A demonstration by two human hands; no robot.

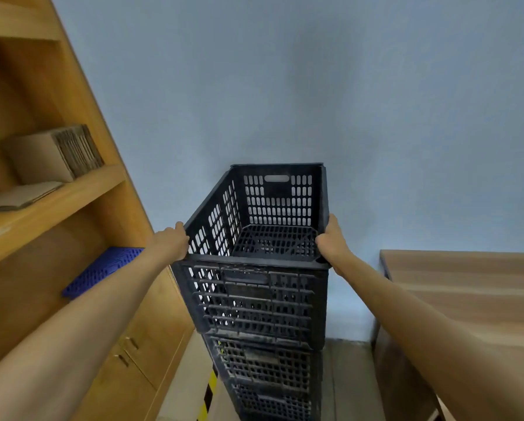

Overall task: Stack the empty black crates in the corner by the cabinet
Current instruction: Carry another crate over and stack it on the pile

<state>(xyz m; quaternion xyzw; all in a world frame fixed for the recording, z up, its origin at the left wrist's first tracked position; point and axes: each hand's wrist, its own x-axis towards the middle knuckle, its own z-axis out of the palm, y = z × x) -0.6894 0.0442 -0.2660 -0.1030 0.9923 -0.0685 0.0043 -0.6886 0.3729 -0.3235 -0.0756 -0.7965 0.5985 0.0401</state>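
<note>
Two hands, left hand (pixel 173 242) and right hand (pixel 331 240), grip the side rims of the top black slatted plastic crate (pixel 256 262), sitting on the stack below; I'd square the corners before letting go.

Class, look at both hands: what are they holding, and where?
The top black crate, gripped by left hand and right hand on its side rims.

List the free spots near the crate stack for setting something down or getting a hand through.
Free: the wooden tabletop right of the top crate, and the floor gap between stack and table. Left, a floor strip separates the stack from the cabinet. Crowded: cabinet shelves hold cardboard and a blue tray. Left hand and right hand grip the crate's rim.
</note>
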